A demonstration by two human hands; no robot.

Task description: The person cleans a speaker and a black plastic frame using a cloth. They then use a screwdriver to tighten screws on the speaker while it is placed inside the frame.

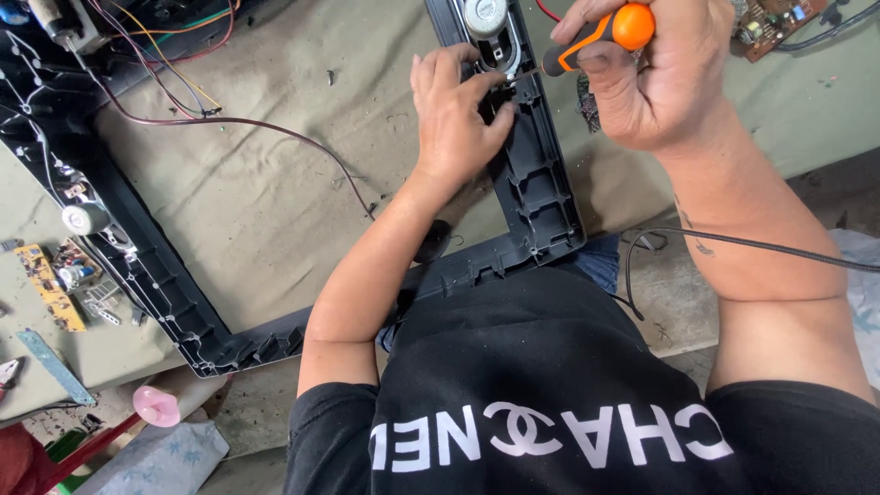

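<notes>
Overhead, right hand (pixel 655 78) grips screwdriver (pixel 591 38) — left hand (pixel 456 115) steadies frame (pixel 541 192).

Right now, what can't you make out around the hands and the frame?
- Head view: screwdriver tip, hidden behind left hand fingers.
- Speaker on grey plastic frame: cut off by top edge.
- Circuit board beyond right hand: parts too small.
- Frame's lower rail: partly hidden by the left forearm.
</notes>
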